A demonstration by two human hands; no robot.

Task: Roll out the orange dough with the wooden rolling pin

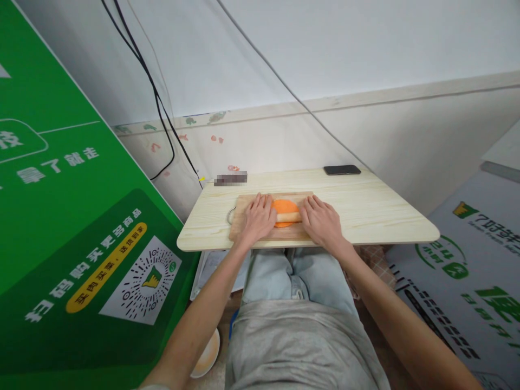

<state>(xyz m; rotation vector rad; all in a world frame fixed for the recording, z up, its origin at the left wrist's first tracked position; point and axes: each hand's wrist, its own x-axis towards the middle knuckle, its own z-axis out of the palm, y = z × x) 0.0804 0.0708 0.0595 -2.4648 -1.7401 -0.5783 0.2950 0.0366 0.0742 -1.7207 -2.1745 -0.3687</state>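
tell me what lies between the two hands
An orange round piece, a pale bar across it, lies on the cutting board between the left hand and right hand, in the head view.

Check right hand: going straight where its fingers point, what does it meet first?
Looks free, though depth is unclear: the right hand points forward and slightly left, over the cutting board onto bare table. The orange piece sits beside it, not ahead; the phone lies off right.

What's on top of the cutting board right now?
An orange round item with a pale strip along its near edge sits on the wooden cutting board. The left hand and right hand lie flat either side, touching it; whatever is under the palms is hidden.
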